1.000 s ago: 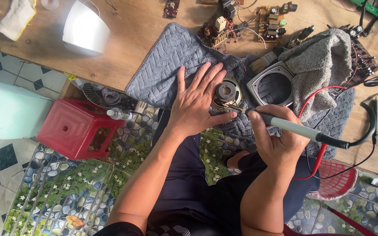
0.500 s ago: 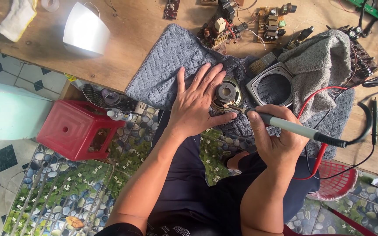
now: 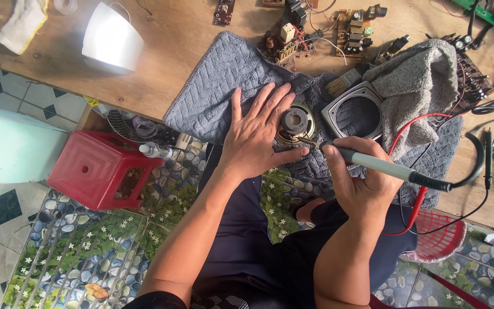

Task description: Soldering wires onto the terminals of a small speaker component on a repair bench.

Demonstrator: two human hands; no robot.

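While the left hand lies flat, fingers spread, on a grey towel beside a small round speaker, right hand clamped around a soldering iron (tip touching the speaker), wooden workbench.

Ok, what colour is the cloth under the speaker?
Grey-blue with a woven zigzag pattern, the cloth shows best in the head view.

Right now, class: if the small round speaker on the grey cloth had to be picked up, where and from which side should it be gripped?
Probably by the round outer rim of the speaker, from above on its far side. It lies magnet-up on the grey cloth; the left hand covers its near-left edge, and the soldering iron in the right hand touches its near edge.
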